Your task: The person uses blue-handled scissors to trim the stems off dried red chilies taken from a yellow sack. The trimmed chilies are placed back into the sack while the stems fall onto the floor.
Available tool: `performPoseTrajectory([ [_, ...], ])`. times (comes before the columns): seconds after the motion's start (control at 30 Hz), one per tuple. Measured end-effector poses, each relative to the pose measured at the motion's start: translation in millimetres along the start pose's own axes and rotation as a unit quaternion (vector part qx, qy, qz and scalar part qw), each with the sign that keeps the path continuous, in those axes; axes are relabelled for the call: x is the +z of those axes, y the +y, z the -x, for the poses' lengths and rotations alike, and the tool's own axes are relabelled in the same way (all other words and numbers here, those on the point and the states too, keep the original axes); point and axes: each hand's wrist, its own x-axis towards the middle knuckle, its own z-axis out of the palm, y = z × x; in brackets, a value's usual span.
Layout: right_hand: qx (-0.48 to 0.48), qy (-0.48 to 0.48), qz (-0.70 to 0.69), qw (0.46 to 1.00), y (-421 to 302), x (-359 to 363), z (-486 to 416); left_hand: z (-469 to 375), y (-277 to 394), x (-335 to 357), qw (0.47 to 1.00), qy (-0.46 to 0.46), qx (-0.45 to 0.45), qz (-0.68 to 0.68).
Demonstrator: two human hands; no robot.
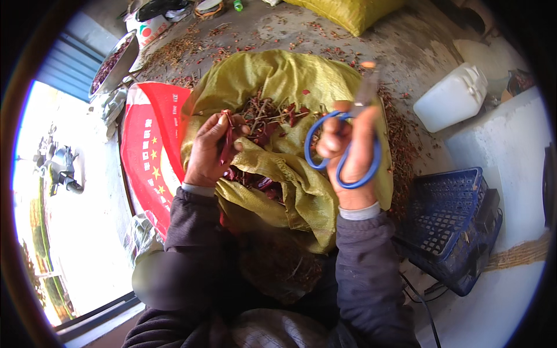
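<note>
My left hand [213,145] pinches a dried red chili pepper [226,137] between thumb and fingers, its tip hanging down. In my right hand [348,152] is a pair of scissors with blue handles [309,145]; the blades point up and away and are blurred, with a small orange thing near their tip. Beneath both hands spreads a yellow-green woven sack [278,69]. Stems and dark red pepper pieces [265,115] lie in its upper hollow. More dark red peppers [256,185] show in an opening nearer to me.
A red printed sack [150,152] lies at left, below a metal bowl [115,63] of red pieces. A blue plastic crate [448,226] and a white jerrycan [452,98] stand at right. Another yellow sack [348,13] is at the top. Debris [402,165] litters the floor.
</note>
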Motion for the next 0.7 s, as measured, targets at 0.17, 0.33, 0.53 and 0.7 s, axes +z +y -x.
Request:
performPoseTrajectory([
  [0.17,-0.076,-0.011,0.066,0.995,22,-13,-2,-16,-3,2,0.965,-0.009,0.029,-0.261],
  [0.33,-0.009,0.09,-0.118,0.989,7,-18,-11,-25,-39,12,0.65,-0.037,0.225,-0.725],
  [0.53,-0.02,0.076,-0.079,0.994,3,-21,-7,-37,-34,0,0.596,0.052,0.173,-0.782],
  [0.7,-0.038,0.083,0.095,0.991,4,-11,-4,-39,-18,-6,0.747,0.106,0.193,-0.628],
])
